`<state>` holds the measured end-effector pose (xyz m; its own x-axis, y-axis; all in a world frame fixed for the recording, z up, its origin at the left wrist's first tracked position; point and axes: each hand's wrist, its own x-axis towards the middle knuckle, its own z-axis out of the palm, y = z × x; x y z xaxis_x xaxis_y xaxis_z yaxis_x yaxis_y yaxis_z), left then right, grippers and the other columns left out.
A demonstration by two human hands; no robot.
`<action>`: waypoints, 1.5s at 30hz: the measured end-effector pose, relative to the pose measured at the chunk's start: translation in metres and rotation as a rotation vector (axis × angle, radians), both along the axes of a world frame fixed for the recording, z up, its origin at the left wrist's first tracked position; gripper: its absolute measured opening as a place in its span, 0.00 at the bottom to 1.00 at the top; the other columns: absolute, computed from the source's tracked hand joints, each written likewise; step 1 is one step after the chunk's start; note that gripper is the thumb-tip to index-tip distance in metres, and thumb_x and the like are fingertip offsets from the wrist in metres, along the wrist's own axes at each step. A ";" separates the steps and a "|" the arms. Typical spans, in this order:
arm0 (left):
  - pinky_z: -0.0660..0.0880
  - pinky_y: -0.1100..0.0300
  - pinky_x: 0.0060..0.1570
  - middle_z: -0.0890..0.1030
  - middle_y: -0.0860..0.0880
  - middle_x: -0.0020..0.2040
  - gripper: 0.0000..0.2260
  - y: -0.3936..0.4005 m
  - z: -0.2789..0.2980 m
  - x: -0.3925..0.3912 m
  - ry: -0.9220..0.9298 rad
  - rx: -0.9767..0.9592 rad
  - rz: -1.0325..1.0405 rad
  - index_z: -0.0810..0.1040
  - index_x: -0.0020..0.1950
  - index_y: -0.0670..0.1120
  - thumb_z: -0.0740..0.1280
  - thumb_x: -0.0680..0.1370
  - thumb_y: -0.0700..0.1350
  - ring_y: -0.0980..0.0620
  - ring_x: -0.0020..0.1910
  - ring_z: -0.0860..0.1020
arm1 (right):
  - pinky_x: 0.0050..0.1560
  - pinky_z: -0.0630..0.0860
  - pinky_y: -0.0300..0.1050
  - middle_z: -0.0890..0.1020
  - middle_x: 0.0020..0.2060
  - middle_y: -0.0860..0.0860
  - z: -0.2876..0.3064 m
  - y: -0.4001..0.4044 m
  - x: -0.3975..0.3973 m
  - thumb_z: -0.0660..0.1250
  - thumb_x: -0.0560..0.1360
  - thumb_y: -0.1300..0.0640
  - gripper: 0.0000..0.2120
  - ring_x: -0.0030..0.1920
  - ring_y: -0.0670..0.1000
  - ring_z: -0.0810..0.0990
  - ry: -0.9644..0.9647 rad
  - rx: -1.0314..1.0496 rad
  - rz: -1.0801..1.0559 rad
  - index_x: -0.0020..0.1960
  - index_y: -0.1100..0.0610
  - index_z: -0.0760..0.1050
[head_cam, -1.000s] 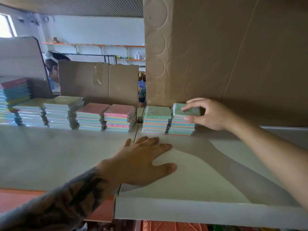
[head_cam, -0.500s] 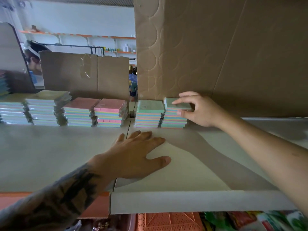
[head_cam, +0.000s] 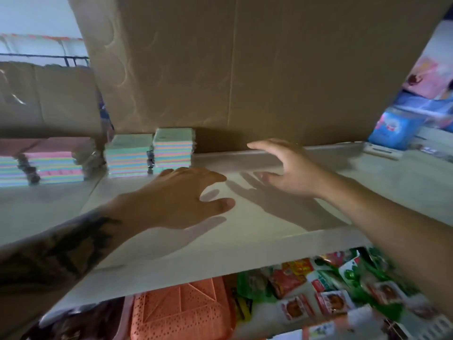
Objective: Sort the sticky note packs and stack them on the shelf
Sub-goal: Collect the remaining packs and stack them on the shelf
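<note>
**Both hands empty beside finished stacks: a knock is the main risk**

The cardboard box [head_cam: 245, 69] fills the back of the shelf [head_cam: 269, 244], and everything here is placed against it. The sticky note stacks stand at its foot: 2 green-topped stacks [head_cam: 149, 153] touch each other just below the box's left part, and pink-topped stacks [head_cam: 54, 165] sit further left of it, blurred.

The left hand [head_cam: 181, 200] lies spread and relaxed in front of the box, its fingertips just beside the base of the green-topped stacks, holding nothing. The right hand [head_cam: 291, 170] hovers open below the box's middle, fingers straight, thumb down, also holding nothing, well apart from the stacks.

Risks, biggest first:
- The left hand is the likeliest cause of trouble: a careless sweep could push the nearer green-topped stack out of line or topple it into its neighbour.
- The stacks look tall and narrow; the right one stands higher, so another pack added off-centre could slide off.
- The picture is smeared, which suggests a moving head; reaching without looking could clip a stack.
- The shelf's front edge has no visible lip, so a pack set near it could drop onto the orange basket [head_cam: 181, 312] and snack packets [head_cam: 331, 290] below.

No writing or brand is readable; the packets and the blue pack [head_cam: 392, 128] right of the box are too blurred.
</note>
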<state>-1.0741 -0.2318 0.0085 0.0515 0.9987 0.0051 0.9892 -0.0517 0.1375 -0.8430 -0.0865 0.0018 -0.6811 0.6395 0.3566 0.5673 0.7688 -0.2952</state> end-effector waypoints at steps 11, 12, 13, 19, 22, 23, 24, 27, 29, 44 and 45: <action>0.62 0.46 0.76 0.63 0.58 0.80 0.40 0.157 -0.005 0.203 0.021 -0.005 -0.136 0.60 0.79 0.63 0.48 0.70 0.78 0.52 0.77 0.63 | 0.61 0.69 0.39 0.75 0.70 0.45 -0.006 0.099 0.241 0.71 0.78 0.47 0.22 0.66 0.46 0.74 -0.130 0.001 -0.251 0.71 0.44 0.74; 0.63 0.47 0.75 0.65 0.58 0.79 0.39 0.171 -0.005 0.220 0.019 0.008 -0.144 0.61 0.79 0.62 0.49 0.71 0.78 0.52 0.77 0.65 | 0.60 0.70 0.39 0.75 0.69 0.46 -0.004 0.112 0.258 0.72 0.78 0.47 0.22 0.65 0.47 0.75 -0.114 -0.011 -0.271 0.70 0.44 0.74; 0.64 0.48 0.74 0.66 0.57 0.79 0.37 0.185 -0.005 0.235 0.012 0.016 -0.145 0.61 0.79 0.62 0.51 0.73 0.77 0.52 0.76 0.66 | 0.59 0.71 0.40 0.75 0.69 0.46 -0.003 0.124 0.272 0.72 0.77 0.46 0.22 0.64 0.48 0.77 -0.094 -0.018 -0.288 0.70 0.45 0.75; 0.67 0.49 0.71 0.67 0.53 0.78 0.33 0.255 -0.010 0.312 -0.008 0.076 -0.119 0.60 0.80 0.60 0.57 0.78 0.72 0.49 0.75 0.68 | 0.68 0.72 0.50 0.77 0.70 0.52 -0.004 0.195 0.320 0.70 0.77 0.41 0.28 0.69 0.55 0.76 -0.198 -0.015 -0.367 0.74 0.50 0.72; 0.68 0.46 0.71 0.69 0.53 0.77 0.32 0.278 -0.015 0.333 -0.033 0.084 -0.104 0.61 0.79 0.60 0.58 0.78 0.72 0.48 0.74 0.69 | 0.63 0.74 0.50 0.78 0.69 0.53 -0.006 0.218 0.324 0.67 0.78 0.38 0.27 0.67 0.57 0.76 -0.288 -0.010 -0.364 0.71 0.50 0.73; 0.69 0.46 0.70 0.70 0.54 0.77 0.32 0.284 -0.016 0.338 -0.044 0.090 -0.091 0.62 0.79 0.60 0.59 0.77 0.72 0.48 0.73 0.70 | 0.60 0.74 0.49 0.78 0.67 0.53 -0.007 0.224 0.324 0.66 0.78 0.36 0.25 0.65 0.58 0.77 -0.289 -0.023 -0.359 0.69 0.50 0.74; 0.70 0.47 0.69 0.71 0.54 0.76 0.32 0.290 -0.018 0.341 -0.057 0.096 -0.078 0.63 0.78 0.60 0.59 0.77 0.71 0.48 0.73 0.71 | 0.58 0.73 0.49 0.79 0.65 0.53 -0.009 0.230 0.324 0.66 0.78 0.36 0.23 0.64 0.58 0.77 -0.283 -0.042 -0.358 0.66 0.49 0.75; 0.71 0.47 0.68 0.74 0.53 0.73 0.30 0.301 -0.023 0.344 -0.077 0.107 -0.065 0.66 0.76 0.60 0.60 0.77 0.71 0.48 0.71 0.73 | 0.52 0.72 0.48 0.79 0.63 0.54 -0.014 0.240 0.322 0.68 0.77 0.36 0.21 0.61 0.57 0.77 -0.222 -0.050 -0.350 0.62 0.48 0.76; 0.72 0.47 0.68 0.75 0.52 0.71 0.29 0.302 -0.026 0.343 -0.076 0.120 -0.063 0.67 0.74 0.60 0.60 0.77 0.71 0.48 0.70 0.73 | 0.48 0.70 0.46 0.80 0.61 0.54 -0.016 0.239 0.321 0.70 0.75 0.38 0.19 0.58 0.55 0.78 -0.156 -0.028 -0.317 0.60 0.47 0.78; 0.70 0.57 0.64 0.74 0.60 0.71 0.26 0.218 0.001 0.304 -0.139 0.278 -0.022 0.70 0.74 0.63 0.70 0.77 0.63 0.56 0.66 0.73 | 0.39 0.70 0.34 0.83 0.32 0.40 0.004 0.185 0.309 0.75 0.75 0.54 0.03 0.33 0.38 0.77 0.239 -0.332 0.135 0.48 0.52 0.86; 0.69 0.59 0.63 0.75 0.61 0.71 0.24 0.209 0.002 0.300 -0.151 0.288 -0.020 0.72 0.73 0.62 0.70 0.77 0.62 0.59 0.64 0.73 | 0.40 0.71 0.36 0.84 0.33 0.45 0.008 0.179 0.305 0.76 0.75 0.53 0.04 0.34 0.39 0.77 0.261 -0.387 0.180 0.47 0.53 0.86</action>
<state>-0.7739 -0.0232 0.0106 0.0483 0.9538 0.2964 0.9569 -0.1292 0.2599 -0.5378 0.0928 0.0096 -0.7125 0.6392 0.2896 0.3047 0.6536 -0.6928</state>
